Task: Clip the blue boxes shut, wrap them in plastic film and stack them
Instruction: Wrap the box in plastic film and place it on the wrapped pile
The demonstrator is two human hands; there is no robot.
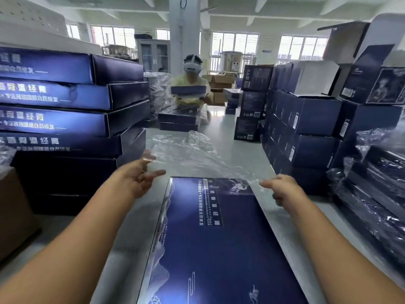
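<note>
Flat dark-blue printed cardboard box at 6 o'clock on the grey tabletop, lid up. Long axis along the 6-to-12 line, near end cut off by the frame's lower edge.

Clear crinkled plastic film spread just past the far short end, toward 12 o'clock. Raised off the table between the two hands, overlapping only the far right corner of the lid.

Left hand off the box's far left corner at about 10 o'clock, apart from the box. Seemingly pinching a film corner between thumb and upper fingers, remaining fingers loose and half-extended.

Right hand at the far right corner, about 1 o'clock, fingers curled, pinching the film edge just above the lid. Both hands level with the far end, the right nearer the box.

Judged from this: lid apparently closed, wrapping barely begun. Likely next, a pull of the film from 12 toward 6 down the length of the lid, kept square to avoid skew.

Tall stack of matching blue boxes at 9 o'clock, beyond the left arm.
</note>
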